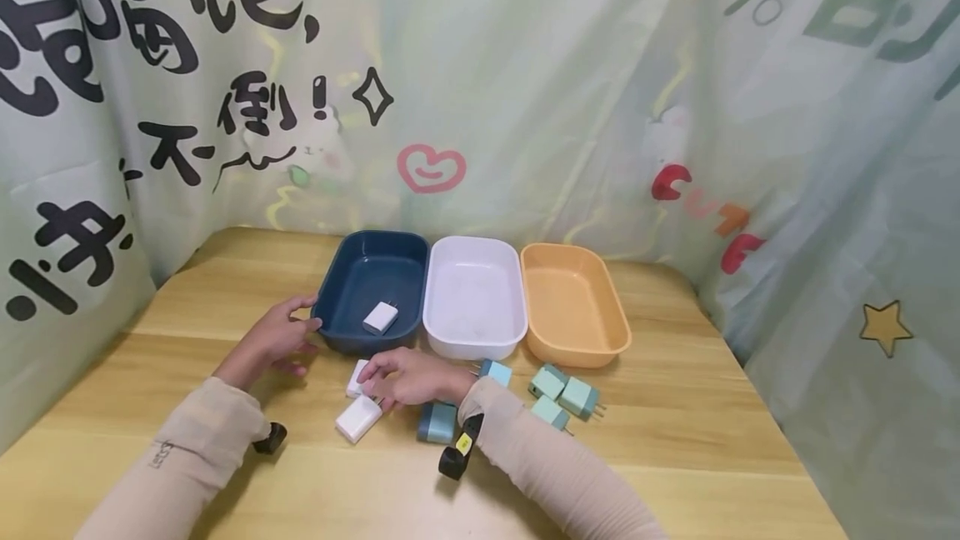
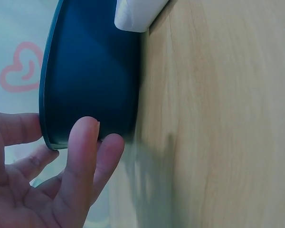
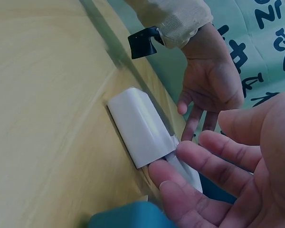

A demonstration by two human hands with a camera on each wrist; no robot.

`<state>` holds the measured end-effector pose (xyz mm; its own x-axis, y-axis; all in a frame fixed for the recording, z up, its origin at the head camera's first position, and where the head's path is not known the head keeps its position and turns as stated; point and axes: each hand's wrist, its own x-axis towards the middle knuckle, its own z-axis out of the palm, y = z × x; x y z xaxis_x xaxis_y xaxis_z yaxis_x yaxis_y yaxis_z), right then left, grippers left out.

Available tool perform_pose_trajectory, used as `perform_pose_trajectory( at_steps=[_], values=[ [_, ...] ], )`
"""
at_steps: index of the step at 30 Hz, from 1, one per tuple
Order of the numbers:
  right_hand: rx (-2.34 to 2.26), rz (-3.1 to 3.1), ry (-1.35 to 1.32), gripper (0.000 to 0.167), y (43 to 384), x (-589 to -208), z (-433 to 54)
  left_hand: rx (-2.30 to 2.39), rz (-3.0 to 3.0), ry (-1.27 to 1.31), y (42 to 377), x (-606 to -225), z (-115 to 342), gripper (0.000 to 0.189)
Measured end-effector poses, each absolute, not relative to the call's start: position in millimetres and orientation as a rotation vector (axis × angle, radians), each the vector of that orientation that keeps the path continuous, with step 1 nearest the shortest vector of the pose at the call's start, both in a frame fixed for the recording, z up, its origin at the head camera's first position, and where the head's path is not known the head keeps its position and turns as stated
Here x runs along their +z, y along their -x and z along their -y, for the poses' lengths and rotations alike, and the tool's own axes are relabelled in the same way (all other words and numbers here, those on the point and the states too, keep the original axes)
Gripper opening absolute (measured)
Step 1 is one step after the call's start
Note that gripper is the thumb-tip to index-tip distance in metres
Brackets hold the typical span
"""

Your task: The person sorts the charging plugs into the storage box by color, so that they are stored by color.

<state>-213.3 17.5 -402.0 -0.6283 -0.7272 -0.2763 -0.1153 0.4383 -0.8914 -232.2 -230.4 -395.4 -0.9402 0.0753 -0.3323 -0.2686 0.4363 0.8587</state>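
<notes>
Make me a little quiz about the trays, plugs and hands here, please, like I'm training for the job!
1. Count: how many trays stand in the row?
2. True or false: the left hand touches the dark blue tray.
3. Pick one. The right hand is nearest to:
A) the orange tray
B) the white plugs on the table
C) the pink heart

Key: 1. Three. 2. True. 3. B.
</notes>
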Motion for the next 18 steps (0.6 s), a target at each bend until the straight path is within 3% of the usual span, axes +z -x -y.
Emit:
perform_pose_trajectory(
  at_steps=[18],
  values=[
    [-1.161, -2.113, 0.874, 0.02, 211.2, -406.6, -17.6, 1.5, -2.363, 0.186, 230.4, -397.1, 232.0, 0.061]
  ],
)
